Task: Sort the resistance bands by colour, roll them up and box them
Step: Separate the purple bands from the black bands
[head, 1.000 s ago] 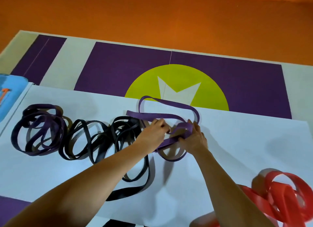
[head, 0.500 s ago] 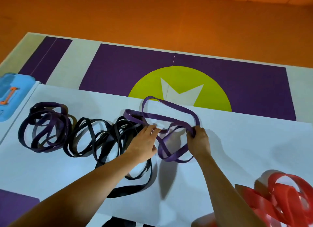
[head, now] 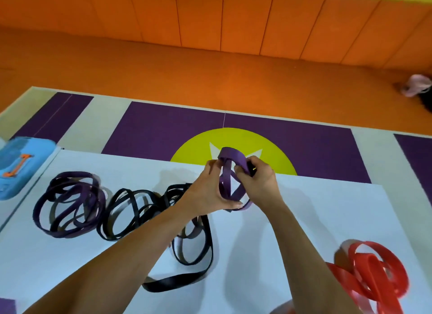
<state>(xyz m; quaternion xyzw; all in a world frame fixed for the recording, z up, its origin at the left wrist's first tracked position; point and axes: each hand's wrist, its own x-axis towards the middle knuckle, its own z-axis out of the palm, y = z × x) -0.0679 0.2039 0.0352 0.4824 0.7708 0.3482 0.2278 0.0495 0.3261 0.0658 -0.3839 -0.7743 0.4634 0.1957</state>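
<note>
My left hand (head: 207,192) and right hand (head: 259,185) both grip the gathered purple band (head: 231,159) above the white sheet (head: 327,215). Black bands (head: 131,210) lie to the left, red bands (head: 374,278) near right.

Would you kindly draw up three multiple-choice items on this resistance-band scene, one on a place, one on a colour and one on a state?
1. Where on the white sheet do the red bands lie?
A) near right corner
B) far left corner
C) middle

2. What colour is the held band between the left hand and the right hand?
A) black
B) purple
C) red

3. What is the right hand doing?
A) lying flat on the sheet
B) gripping the band with curled fingers
C) hanging empty

Answers:
1 A, since the red loops sit at the sheet's lower right, nearest the person.
2 B, since the loops between the hands are purple.
3 B, since its fingers wrap round the band's upper loop.
</note>
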